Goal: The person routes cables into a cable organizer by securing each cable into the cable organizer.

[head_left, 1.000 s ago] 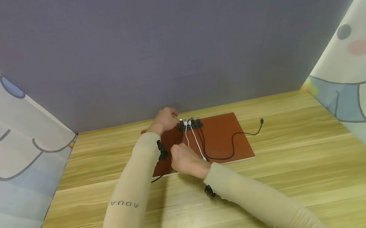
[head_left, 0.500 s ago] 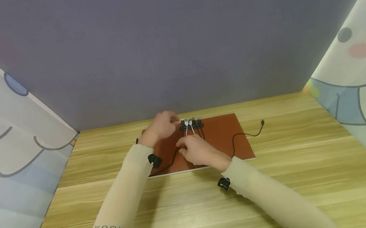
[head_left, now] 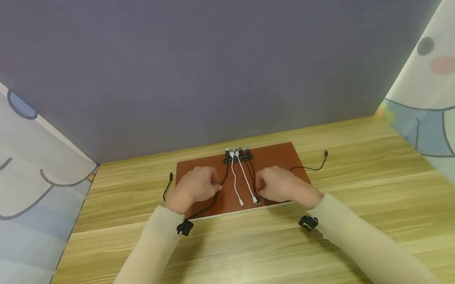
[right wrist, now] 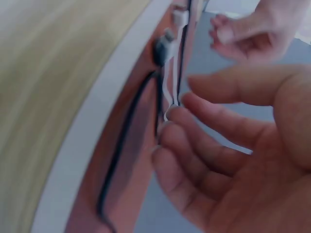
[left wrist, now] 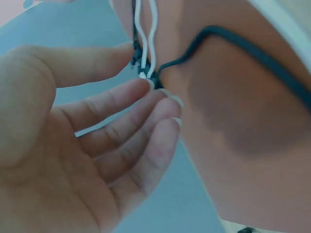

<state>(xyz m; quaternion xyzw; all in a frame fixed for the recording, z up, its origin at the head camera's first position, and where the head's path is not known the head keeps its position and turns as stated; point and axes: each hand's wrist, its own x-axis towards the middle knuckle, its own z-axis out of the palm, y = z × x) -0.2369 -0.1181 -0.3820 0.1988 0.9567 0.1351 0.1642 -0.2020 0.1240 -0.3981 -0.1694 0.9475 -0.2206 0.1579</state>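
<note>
A black cable clip (head_left: 238, 159) lies on the far part of a reddish-brown board (head_left: 274, 157), holding several cables side by side. Two white cables, one of them a white cable (head_left: 246, 178), run from it toward the near edge. My left hand (head_left: 195, 186) hovers over the board's left part, beside a black cable (head_left: 207, 208). In the left wrist view, thumb and fingers (left wrist: 141, 170) stand apart with nothing between them. To the right of the white cables is my right hand (head_left: 278, 184). Its fingers (right wrist: 170, 170) are loosely bent and hold nothing in the right wrist view.
Black cable ends stick out past the board: a black plug (head_left: 171, 176) on the left and another black plug (head_left: 326, 153) on the right. The board lies on a wooden table (head_left: 245, 262), before a grey panel (head_left: 216, 65). Cartoon-printed sheets flank both sides.
My left hand has drawn back from beside the clip toward the near left. My right hand has shifted right, uncovering the white cables' near ends.
</note>
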